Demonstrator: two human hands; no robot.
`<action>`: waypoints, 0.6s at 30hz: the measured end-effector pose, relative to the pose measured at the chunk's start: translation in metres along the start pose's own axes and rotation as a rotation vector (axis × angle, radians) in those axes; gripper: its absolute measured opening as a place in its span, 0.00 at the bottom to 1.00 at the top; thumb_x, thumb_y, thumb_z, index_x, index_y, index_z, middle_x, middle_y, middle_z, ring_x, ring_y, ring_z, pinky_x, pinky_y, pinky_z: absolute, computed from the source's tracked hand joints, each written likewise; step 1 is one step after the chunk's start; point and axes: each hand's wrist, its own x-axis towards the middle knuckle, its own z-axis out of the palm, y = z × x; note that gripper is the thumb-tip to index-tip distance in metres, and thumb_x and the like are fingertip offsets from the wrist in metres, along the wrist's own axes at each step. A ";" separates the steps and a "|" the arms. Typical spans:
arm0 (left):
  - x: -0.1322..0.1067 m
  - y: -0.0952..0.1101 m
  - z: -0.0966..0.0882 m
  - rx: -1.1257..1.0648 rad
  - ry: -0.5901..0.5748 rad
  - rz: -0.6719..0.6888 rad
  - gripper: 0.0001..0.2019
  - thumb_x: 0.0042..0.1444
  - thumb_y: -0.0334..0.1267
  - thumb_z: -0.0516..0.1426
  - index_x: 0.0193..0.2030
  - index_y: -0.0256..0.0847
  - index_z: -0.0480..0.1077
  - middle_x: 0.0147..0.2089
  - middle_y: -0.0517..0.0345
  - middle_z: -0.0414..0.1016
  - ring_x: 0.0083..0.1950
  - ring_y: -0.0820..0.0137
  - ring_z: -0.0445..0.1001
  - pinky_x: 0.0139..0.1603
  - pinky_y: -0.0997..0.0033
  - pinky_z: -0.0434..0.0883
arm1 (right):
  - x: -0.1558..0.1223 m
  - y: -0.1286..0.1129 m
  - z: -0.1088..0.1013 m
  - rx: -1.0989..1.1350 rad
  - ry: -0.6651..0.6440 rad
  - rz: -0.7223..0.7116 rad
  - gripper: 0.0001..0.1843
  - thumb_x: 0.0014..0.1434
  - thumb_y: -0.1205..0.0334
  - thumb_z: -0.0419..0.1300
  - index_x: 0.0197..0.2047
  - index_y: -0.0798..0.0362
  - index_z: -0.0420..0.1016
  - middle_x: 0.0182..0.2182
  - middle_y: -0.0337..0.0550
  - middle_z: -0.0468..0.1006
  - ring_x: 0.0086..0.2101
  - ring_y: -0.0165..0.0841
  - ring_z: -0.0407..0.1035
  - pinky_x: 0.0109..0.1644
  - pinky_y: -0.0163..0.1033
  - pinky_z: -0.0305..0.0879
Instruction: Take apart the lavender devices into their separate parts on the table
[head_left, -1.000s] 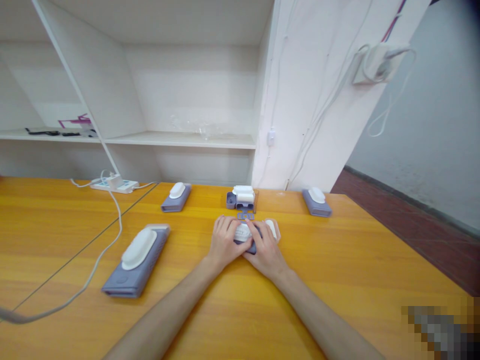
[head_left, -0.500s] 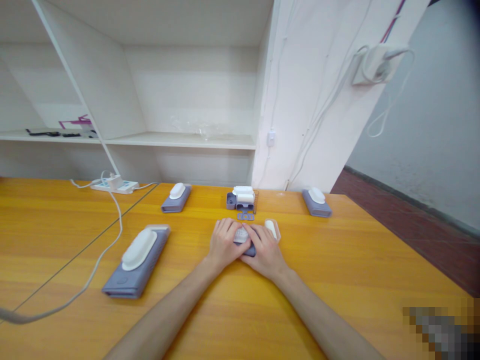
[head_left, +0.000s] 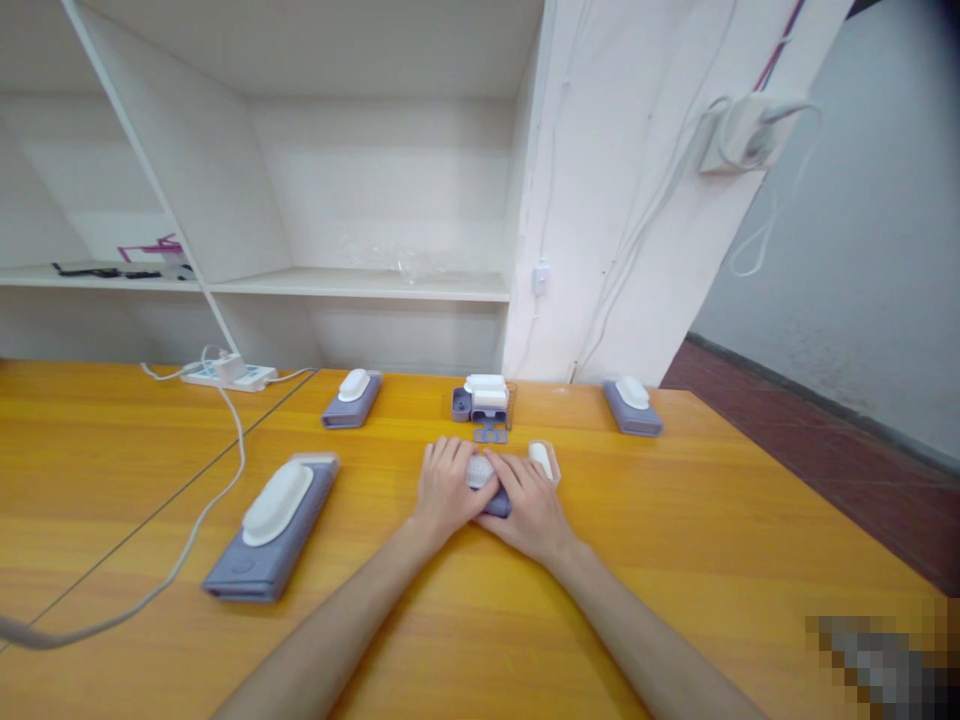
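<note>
In the middle of the table, a small grey-purple plastic case lies between my two hands. A white, bumpy-textured piece shows on top of it. My left hand wraps the case from the left, and my right hand grips it from the right, with thumbs close together at the near side. Fingers cover most of the case. Just beyond my right hand lies a clear-edged tray with a white rounded piece. Farther back stands a grey-purple holder with white rounded parts; a flat grey-purple cut-out plate is in front of it.
Grey-purple boxes topped with white oval pieces rest at left front, back left and back right. A power strip sits at the back left, its white cable crossing the table. White shelving rises behind.
Both hands keep their hold on the case and have barely moved. A little more of the case's near side shows between the thumbs. The camera view has shifted slightly.
</note>
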 end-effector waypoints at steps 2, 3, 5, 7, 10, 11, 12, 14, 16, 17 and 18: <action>0.002 0.001 -0.003 0.021 -0.024 0.009 0.10 0.51 0.45 0.56 0.36 0.42 0.66 0.36 0.52 0.68 0.41 0.60 0.65 0.42 0.59 0.62 | 0.000 -0.001 0.000 0.002 -0.004 -0.018 0.40 0.48 0.51 0.64 0.61 0.53 0.57 0.49 0.51 0.71 0.47 0.43 0.65 0.52 0.50 0.60; 0.004 0.001 -0.005 0.032 -0.040 0.017 0.10 0.50 0.45 0.56 0.35 0.43 0.66 0.36 0.52 0.68 0.41 0.60 0.65 0.42 0.59 0.62 | 0.000 -0.001 0.000 0.003 -0.007 -0.024 0.40 0.48 0.52 0.64 0.62 0.53 0.57 0.49 0.51 0.71 0.47 0.43 0.65 0.52 0.50 0.60; 0.006 0.002 -0.007 0.046 -0.071 0.033 0.11 0.48 0.47 0.58 0.34 0.43 0.66 0.36 0.52 0.67 0.41 0.59 0.65 0.41 0.58 0.62 | 0.000 -0.002 -0.001 0.002 -0.013 -0.026 0.40 0.48 0.52 0.64 0.62 0.54 0.57 0.49 0.51 0.71 0.47 0.43 0.65 0.52 0.50 0.60; 0.008 0.003 -0.009 0.052 -0.089 0.044 0.13 0.46 0.49 0.58 0.34 0.43 0.66 0.37 0.51 0.67 0.41 0.59 0.64 0.41 0.58 0.62 | 0.000 -0.003 -0.001 0.003 -0.019 -0.024 0.40 0.48 0.52 0.64 0.62 0.53 0.57 0.49 0.51 0.71 0.47 0.43 0.65 0.52 0.50 0.60; 0.009 0.003 -0.008 0.063 -0.092 0.038 0.14 0.45 0.50 0.59 0.33 0.43 0.66 0.37 0.51 0.67 0.41 0.59 0.64 0.40 0.58 0.62 | 0.000 -0.003 -0.002 0.006 -0.021 -0.021 0.40 0.49 0.50 0.64 0.62 0.53 0.56 0.49 0.51 0.70 0.47 0.43 0.65 0.52 0.50 0.61; 0.010 0.003 -0.007 0.066 -0.091 0.033 0.14 0.45 0.50 0.59 0.33 0.43 0.66 0.36 0.51 0.67 0.41 0.59 0.64 0.40 0.58 0.62 | 0.000 -0.003 -0.002 0.007 -0.021 -0.020 0.40 0.49 0.49 0.64 0.62 0.53 0.57 0.49 0.51 0.70 0.47 0.43 0.65 0.51 0.50 0.61; 0.010 0.002 -0.006 0.069 -0.090 0.028 0.14 0.45 0.50 0.59 0.32 0.43 0.66 0.36 0.51 0.67 0.40 0.59 0.64 0.40 0.58 0.62 | 0.000 -0.003 -0.001 0.009 -0.022 -0.019 0.40 0.50 0.48 0.64 0.62 0.53 0.57 0.49 0.51 0.70 0.47 0.43 0.65 0.51 0.50 0.61; 0.011 0.002 -0.004 0.072 -0.090 0.018 0.14 0.45 0.49 0.59 0.32 0.43 0.65 0.36 0.52 0.67 0.40 0.59 0.64 0.39 0.59 0.62 | 0.000 -0.003 -0.001 0.013 -0.022 -0.012 0.40 0.50 0.47 0.63 0.62 0.52 0.57 0.49 0.51 0.70 0.47 0.43 0.65 0.52 0.50 0.61; 0.012 0.002 -0.002 0.072 -0.096 0.002 0.14 0.44 0.49 0.60 0.32 0.43 0.65 0.36 0.52 0.67 0.41 0.59 0.64 0.39 0.60 0.61 | 0.000 -0.003 -0.001 0.019 -0.023 -0.003 0.40 0.51 0.46 0.63 0.62 0.52 0.56 0.49 0.51 0.70 0.47 0.42 0.65 0.52 0.50 0.61; 0.013 0.002 -0.002 0.072 -0.104 -0.009 0.13 0.45 0.49 0.60 0.32 0.43 0.65 0.36 0.52 0.67 0.41 0.60 0.64 0.39 0.61 0.61 | 0.000 -0.003 -0.001 0.023 -0.024 0.003 0.40 0.50 0.46 0.63 0.62 0.52 0.56 0.49 0.51 0.70 0.47 0.42 0.64 0.52 0.50 0.61; 0.013 0.002 -0.002 0.073 -0.115 -0.021 0.13 0.45 0.49 0.59 0.32 0.43 0.65 0.36 0.53 0.68 0.41 0.60 0.64 0.39 0.61 0.61 | 0.000 -0.002 -0.001 0.027 -0.025 0.008 0.41 0.50 0.46 0.63 0.62 0.52 0.56 0.49 0.51 0.70 0.47 0.42 0.64 0.52 0.49 0.61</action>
